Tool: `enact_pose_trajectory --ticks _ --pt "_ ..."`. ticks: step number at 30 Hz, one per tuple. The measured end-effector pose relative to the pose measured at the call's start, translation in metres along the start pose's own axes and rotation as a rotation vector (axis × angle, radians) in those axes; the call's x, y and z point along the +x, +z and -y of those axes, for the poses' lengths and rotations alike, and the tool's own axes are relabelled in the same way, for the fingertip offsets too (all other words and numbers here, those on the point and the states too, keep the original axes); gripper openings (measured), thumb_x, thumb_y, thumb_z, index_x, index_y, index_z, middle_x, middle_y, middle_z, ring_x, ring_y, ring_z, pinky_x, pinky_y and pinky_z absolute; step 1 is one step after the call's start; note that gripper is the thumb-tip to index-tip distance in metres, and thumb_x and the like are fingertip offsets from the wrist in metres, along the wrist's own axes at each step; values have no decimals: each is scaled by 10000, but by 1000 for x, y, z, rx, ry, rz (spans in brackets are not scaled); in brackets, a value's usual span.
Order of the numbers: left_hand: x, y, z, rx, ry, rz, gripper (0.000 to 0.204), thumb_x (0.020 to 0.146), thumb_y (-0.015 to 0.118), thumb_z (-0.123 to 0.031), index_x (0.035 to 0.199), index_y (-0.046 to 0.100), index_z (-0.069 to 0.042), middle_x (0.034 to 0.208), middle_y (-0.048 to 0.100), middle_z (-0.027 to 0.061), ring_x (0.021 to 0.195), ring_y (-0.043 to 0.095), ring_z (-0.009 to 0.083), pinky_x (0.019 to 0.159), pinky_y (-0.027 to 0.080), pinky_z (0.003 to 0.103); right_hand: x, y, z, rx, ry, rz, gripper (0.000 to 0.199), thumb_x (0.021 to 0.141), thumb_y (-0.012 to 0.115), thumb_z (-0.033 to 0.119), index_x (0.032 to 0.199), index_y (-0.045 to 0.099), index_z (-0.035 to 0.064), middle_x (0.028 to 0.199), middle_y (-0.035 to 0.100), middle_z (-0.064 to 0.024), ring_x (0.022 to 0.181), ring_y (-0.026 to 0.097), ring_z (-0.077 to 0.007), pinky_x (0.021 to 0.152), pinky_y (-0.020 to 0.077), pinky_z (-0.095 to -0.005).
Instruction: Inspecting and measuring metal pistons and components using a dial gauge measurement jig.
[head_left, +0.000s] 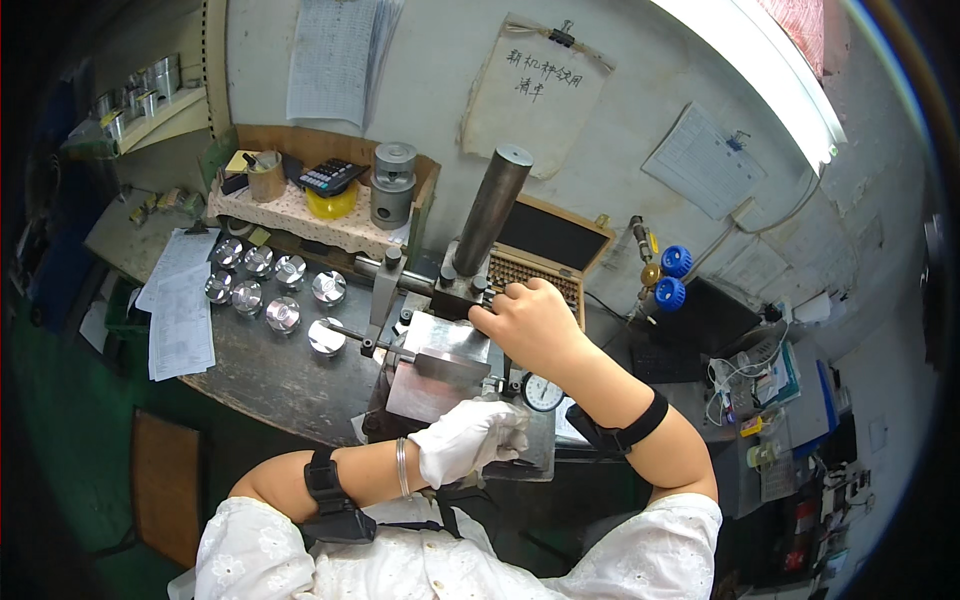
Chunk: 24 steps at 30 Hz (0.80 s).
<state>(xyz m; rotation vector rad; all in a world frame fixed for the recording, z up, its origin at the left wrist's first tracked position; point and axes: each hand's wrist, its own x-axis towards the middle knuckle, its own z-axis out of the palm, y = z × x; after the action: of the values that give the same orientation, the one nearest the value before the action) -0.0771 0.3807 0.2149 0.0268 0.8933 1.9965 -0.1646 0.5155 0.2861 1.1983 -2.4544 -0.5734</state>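
My right hand (535, 325), bare, is closed at the right side of the clamp block (462, 293) on a thick upright steel column (493, 205). Its fingertips and whatever they grip there are hidden. Lower down, my left hand (468, 440) wears a white glove, its fingers curled together near the front edge of the metal base. The glove's greyish fingertips hide what they hold, if anything. Between the hands lies a flat metal block (452, 368) on the stand's plate (415, 395). A round dial gauge (543, 392) sits just right of it.
Several shiny round metal parts (283, 315) stand in rows on the dark bench (270, 365), left of the stand. Behind it are an open wooden case (560, 235) of small pieces and a shelf (300, 222) holding a calculator (332, 177). Blue-knobbed valves (670, 292) hang at right.
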Motion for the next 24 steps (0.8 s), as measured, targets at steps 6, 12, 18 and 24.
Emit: enact_pose_trajectory --ticks 6,12,18,24 --pt "6 -13 5 -62 6 91 125 910 527 -166 926 565 -47 843 564 18 811 578 126 745 462 256 2 -2 -2 -1 6 21 72 733 597 179 801 608 159 667 615 6 718 623 -170 637 437 -316" --pt "11 -9 6 -42 1 58 128 912 532 -184 909 567 -62 822 563 6 796 578 113 735 472 245 1 -3 -5 -13 25 83 38 740 592 181 771 589 160 654 611 10 703 620 -166 642 422 -308" --pt "8 -8 5 -68 -4 46 117 916 518 -176 895 551 -65 821 547 14 778 554 129 733 461 280 1 -1 -2 -21 16 -42 23 739 595 184 744 582 165 625 597 17 683 612 -165 651 411 -314" --pt "8 -8 4 -126 -11 69 106 918 514 -161 877 546 -68 821 553 27 775 546 158 734 451 314 -7 -16 -3 5 60 -52 59 740 591 175 781 614 139 634 607 -13 691 619 -186 662 412 -319"
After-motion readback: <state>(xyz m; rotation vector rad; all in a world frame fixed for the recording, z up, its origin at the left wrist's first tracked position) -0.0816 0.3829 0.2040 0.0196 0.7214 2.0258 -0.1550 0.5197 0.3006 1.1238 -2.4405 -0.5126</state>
